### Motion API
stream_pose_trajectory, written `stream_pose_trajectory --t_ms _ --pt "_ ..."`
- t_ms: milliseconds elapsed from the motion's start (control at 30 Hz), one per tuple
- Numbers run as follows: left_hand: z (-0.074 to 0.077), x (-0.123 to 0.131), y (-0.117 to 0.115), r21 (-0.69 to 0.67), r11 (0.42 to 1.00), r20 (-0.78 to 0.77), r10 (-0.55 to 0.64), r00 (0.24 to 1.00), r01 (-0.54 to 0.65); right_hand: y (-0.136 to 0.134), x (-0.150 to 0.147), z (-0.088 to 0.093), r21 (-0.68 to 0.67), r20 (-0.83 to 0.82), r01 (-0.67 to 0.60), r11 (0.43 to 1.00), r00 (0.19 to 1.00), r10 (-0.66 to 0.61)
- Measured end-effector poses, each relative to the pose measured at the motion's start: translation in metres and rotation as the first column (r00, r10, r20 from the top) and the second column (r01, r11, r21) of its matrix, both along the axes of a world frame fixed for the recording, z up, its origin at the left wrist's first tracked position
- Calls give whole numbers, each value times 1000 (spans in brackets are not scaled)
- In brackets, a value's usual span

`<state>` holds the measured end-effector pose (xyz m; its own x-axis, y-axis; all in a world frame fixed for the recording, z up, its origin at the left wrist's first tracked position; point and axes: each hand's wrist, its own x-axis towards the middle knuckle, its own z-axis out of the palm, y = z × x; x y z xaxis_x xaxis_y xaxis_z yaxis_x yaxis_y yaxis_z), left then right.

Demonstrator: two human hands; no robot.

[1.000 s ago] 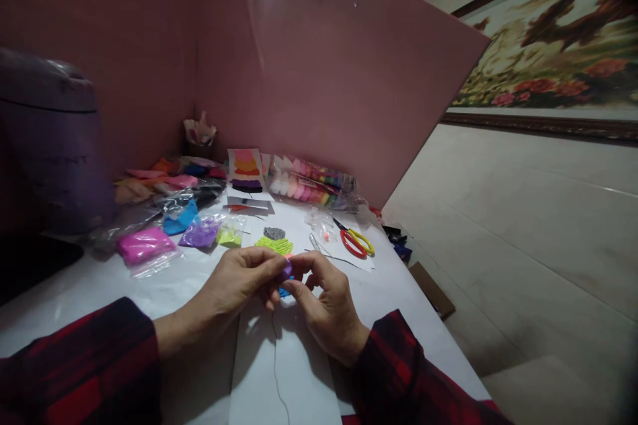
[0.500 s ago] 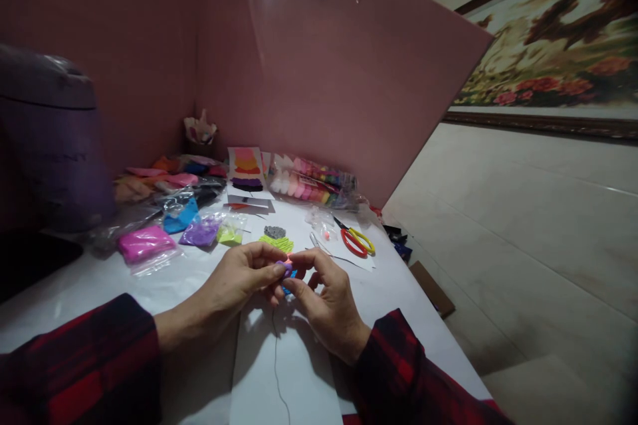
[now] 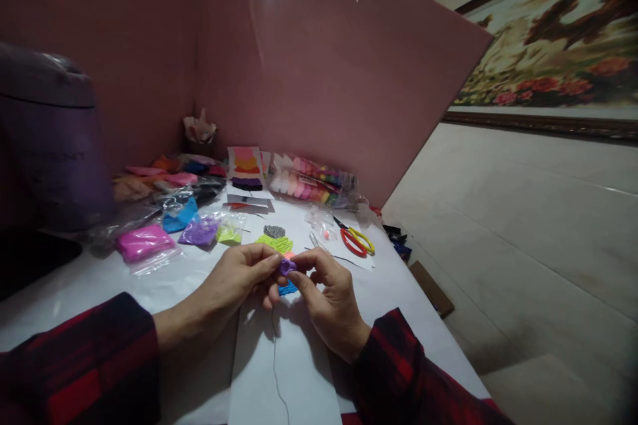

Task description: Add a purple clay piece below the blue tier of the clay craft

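Note:
Between the fingertips of both hands is a small lump of purple modelling clay. My left hand pinches it from the left, and my right hand grips its right side with thumb and forefinger. Below and behind them lies a white sheet of paper with a drawn dark line running down it. On its far part are textured clay patches: grey, yellow-green, some coral partly hidden by the fingers, and blue beneath my hands.
Scissors with red and yellow handles lie right of the paper. To the left are bags of pink clay, purple clay and blue clay. Packed clay and a colour-striped card stand at the back, before a pink panel.
The purple clay has turned and been reshaped between my fingers, showing more of itself now. My right thumb has shifted up against it.

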<state>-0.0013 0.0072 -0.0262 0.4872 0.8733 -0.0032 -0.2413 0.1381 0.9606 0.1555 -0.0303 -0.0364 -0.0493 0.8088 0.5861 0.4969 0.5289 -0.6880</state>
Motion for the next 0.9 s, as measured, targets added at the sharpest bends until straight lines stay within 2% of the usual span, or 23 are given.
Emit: stream_pose_trajectory --t_ms 200,367,500,667,767,900 --pt "-4 2 1 -36 998 -20 -43 999 42 2 1 -2 31 -1 -17 999 1000 17" --pt "-5 2 2 5 999 -37 -44 998 44 1 1 -1 100 31 -80 992 997 77" --pt "-3 0 2 8 1000 -32 -15 999 15 -1 0 0 80 48 -72 994 997 68" --pt "-2 2 1 -59 996 31 -62 998 64 0 1 -1 23 7 -29 999 1000 28" --pt "0 2 1 -54 994 54 -90 994 93 3 2 -3 -28 -37 9 1000 999 -10" --pt "1 2 0 -58 995 38 -81 996 84 3 3 -5 -19 -46 -29 999 999 28"
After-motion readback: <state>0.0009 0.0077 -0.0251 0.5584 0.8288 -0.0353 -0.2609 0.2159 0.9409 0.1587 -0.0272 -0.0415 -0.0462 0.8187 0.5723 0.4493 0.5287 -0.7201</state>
